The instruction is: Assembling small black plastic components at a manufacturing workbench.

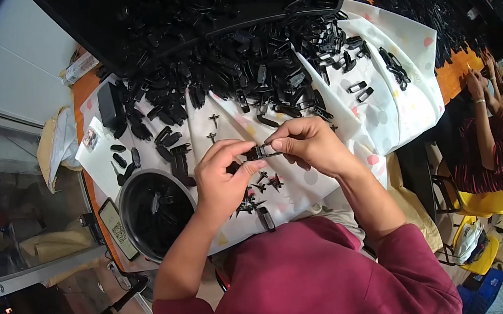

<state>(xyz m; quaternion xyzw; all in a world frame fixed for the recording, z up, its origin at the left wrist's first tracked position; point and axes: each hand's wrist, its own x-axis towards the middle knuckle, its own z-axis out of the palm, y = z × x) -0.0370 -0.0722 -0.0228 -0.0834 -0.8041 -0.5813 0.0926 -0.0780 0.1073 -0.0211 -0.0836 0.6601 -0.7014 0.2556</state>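
Head view: two hands, left hand [221, 177], right hand [307, 143], fingers pinching one black clip [261, 152].

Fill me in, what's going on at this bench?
A person in a maroon top holds one small black plastic part between the fingertips of both hands, left hand and right hand, above a white dotted cloth. A big pile of similar black parts lies beyond, a few loose pieces sit under the hands, and a round dark bowl with more parts is at the left.
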